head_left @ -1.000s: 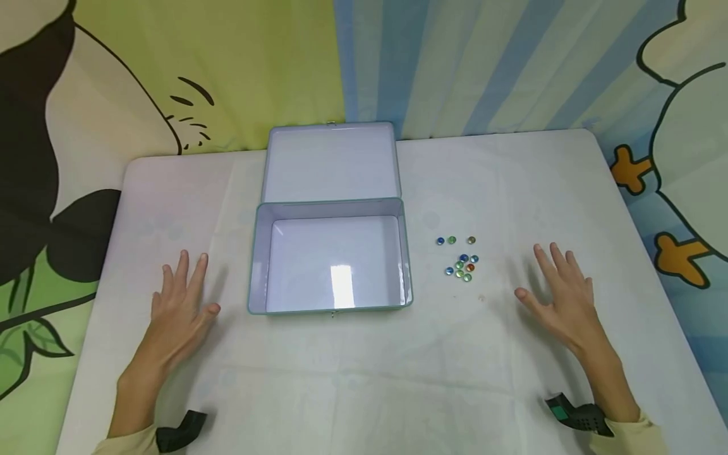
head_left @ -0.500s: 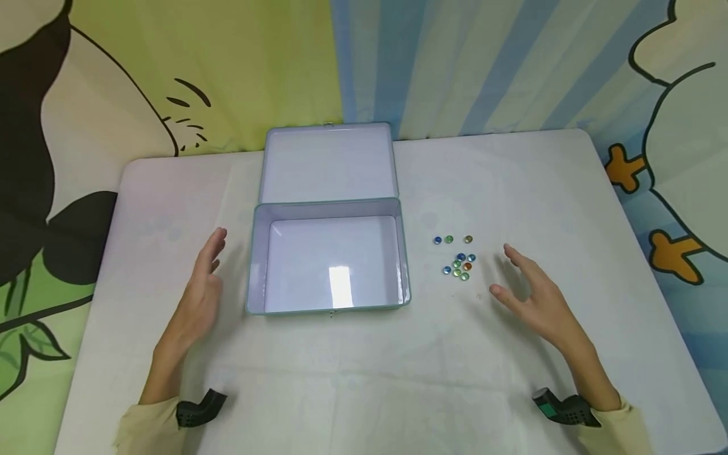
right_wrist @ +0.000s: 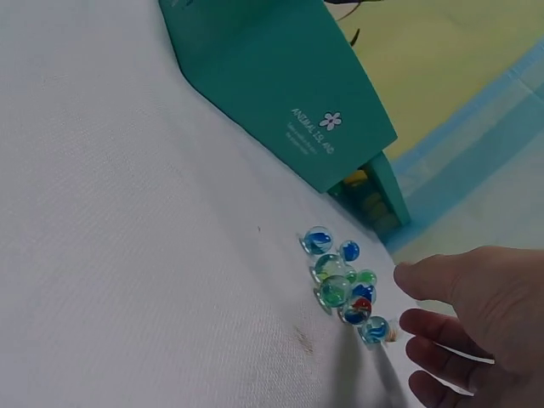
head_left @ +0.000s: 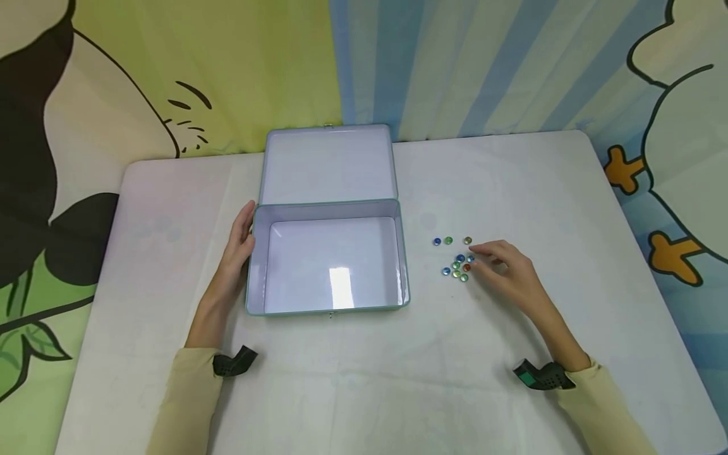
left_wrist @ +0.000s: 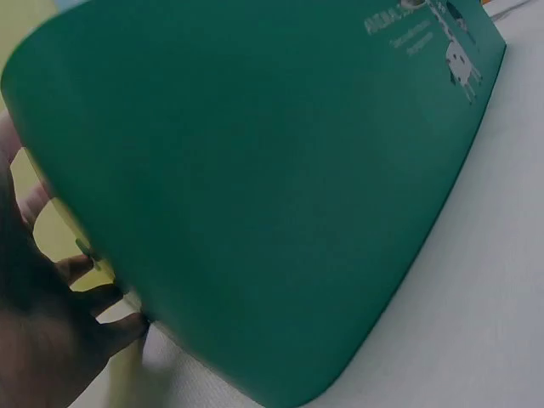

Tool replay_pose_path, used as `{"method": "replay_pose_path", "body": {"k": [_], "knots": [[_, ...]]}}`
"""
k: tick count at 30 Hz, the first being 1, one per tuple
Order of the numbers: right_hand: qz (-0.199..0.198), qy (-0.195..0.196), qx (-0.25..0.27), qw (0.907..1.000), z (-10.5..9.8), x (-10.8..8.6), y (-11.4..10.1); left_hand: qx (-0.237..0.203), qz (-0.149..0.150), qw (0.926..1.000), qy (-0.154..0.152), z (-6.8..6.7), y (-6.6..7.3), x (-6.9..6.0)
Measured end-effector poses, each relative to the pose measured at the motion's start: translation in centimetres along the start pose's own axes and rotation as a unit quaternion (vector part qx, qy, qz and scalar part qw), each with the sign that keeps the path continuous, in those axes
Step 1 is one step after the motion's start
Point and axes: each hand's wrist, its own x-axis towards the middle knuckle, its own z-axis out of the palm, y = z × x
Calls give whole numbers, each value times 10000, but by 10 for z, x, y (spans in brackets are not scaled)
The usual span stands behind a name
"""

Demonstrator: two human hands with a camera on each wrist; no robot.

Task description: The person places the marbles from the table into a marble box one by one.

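A hinged green tin box (head_left: 307, 265) with a pale inside stands with its lid (head_left: 330, 164) folded back behind it. My left hand (head_left: 227, 272) lies along the box's left side, its fingertips touching the wall near the back corner. In the left wrist view the green outer wall (left_wrist: 255, 187) fills most of the picture. Several glass marbles (right_wrist: 334, 291) in blue, green and red sit in a loose cluster to the right of the box. My right hand (head_left: 514, 278) hovers at that cluster's right edge, thumb and fingers apart, with no marble seen between them.
Three more marbles, among them a green marble (head_left: 448, 240), lie in a row just behind the cluster. A white cloth (head_left: 364, 385) covers the table. Printed curtains (head_left: 256, 69) hang close behind and at both sides.
My left hand has moved right and forward from the tabletop until it touches the box. My right hand has moved left to the marbles, its fingers bending in. Box and marbles stay put.
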Motion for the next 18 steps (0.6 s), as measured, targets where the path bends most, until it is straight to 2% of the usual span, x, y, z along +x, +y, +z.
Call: {"method": "replay_pose_path", "body": {"k": [5,18], "knots": [[-136,-35,-150,9998,8,10,-2,-17,-43,10000,-86,0,-2,2],[-16,-570,-501,9971,15,19,-5,51,-51,9997,-223,-5,-13,2]]}}
